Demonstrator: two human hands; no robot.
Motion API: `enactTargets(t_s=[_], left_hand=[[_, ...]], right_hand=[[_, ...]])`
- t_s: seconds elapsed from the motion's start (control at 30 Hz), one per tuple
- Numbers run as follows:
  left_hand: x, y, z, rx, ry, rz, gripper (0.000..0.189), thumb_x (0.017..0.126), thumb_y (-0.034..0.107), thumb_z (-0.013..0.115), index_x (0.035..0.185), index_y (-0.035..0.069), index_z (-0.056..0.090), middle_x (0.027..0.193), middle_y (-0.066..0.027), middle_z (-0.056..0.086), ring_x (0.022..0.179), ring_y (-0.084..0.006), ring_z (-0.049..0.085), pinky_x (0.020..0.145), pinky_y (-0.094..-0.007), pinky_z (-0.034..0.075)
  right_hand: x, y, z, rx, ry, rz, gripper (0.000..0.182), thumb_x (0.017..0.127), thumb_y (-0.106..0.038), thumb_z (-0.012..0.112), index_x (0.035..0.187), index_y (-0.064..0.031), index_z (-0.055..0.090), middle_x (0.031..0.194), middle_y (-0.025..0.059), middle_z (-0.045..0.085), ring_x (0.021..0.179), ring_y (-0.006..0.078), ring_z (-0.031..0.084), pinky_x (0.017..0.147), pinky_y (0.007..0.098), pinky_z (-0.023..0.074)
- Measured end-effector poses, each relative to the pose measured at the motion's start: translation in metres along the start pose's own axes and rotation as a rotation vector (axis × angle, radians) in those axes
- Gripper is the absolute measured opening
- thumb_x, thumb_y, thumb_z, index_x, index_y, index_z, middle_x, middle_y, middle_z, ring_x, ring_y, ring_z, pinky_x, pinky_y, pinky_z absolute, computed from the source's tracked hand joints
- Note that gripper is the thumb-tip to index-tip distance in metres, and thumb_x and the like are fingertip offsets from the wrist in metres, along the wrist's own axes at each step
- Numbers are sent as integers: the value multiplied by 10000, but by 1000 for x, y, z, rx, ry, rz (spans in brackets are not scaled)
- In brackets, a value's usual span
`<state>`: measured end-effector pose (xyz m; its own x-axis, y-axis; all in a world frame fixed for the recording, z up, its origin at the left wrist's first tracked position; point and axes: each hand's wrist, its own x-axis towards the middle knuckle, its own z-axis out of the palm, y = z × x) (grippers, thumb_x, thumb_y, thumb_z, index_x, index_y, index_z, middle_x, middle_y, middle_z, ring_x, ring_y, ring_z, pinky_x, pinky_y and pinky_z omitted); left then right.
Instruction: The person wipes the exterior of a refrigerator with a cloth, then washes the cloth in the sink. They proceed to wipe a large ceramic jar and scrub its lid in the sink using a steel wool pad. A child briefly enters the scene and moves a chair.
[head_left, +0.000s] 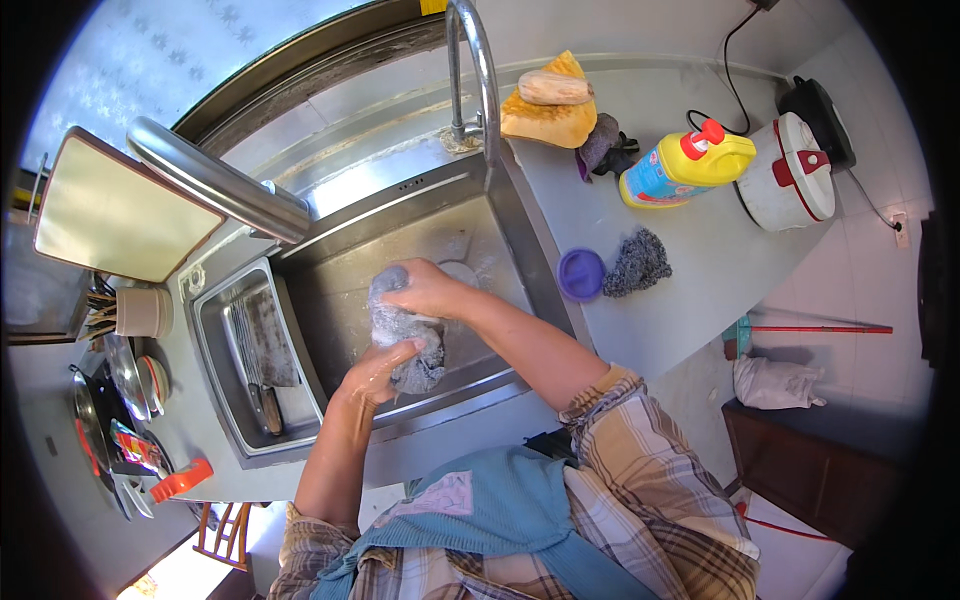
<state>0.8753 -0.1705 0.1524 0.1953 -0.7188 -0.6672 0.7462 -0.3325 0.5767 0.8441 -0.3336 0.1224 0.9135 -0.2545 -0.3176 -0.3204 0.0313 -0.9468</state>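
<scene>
Both my hands grip a wet, soapy grey cloth (405, 330) over the stainless-steel sink basin (337, 270). My right hand (426, 289) holds its upper end, with the thumb pressed across it. Lower down, my left hand (382, 369) is closed around the other end, its thumb on top. White suds show on the cloth and both hands look wet. To the left, a cleaver (262, 352) with a wooden handle lies in the smaller steel tray (289, 322). The curved chrome faucet (484, 82) rises behind the basin; no water stream is visible.
Right counter: a yellow pump bottle (675, 171), a purple lid (581, 274), a dark mesh scrubber (639, 262), cut squash (559, 120) and a white rice cooker (791, 176). Left: a cutting board (124, 210) leans beside a thick steel spout (217, 180), near a chopstick holder (142, 311).
</scene>
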Motion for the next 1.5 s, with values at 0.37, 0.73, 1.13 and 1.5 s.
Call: enactTargets(t_s=[0.37,0.73,1.13,1.5], left_hand=[[40,-32,-25,449,337,319,689,822,404,653,1329,12,400,1219,-127,558,1132,-221,508,976,-361,376],[18,-21,-4,-718,-171,250,805,843,660,451,1393,79,360,1363,-157,458,1190,-322,493,980,-513,414],[-10,-31,-5,-689,-68,119,528,907,353,435,1295,-6,454,1172,-256,554,819,-341,639,616,-420,568],[-30,-22,0,-569,362,209,541,908,536,443,1244,117,510,1161,-154,590,846,-310,634,625,-385,555]], right_hand=[[-4,-13,14,-424,519,-206,390,712,-275,758,977,-35,603,989,177,559,921,373,573,793,429,480],[-50,-31,37,-568,229,-850,455,676,-267,780,1007,-57,547,1100,154,489,994,340,515,890,447,415],[-25,47,16,1040,-372,11,1019,719,-753,537,1489,-190,180,1456,119,346,1246,260,440,1034,404,363],[-54,-23,7,576,-293,-280,435,787,-408,703,979,-24,632,901,77,626,844,151,583,775,317,482]])
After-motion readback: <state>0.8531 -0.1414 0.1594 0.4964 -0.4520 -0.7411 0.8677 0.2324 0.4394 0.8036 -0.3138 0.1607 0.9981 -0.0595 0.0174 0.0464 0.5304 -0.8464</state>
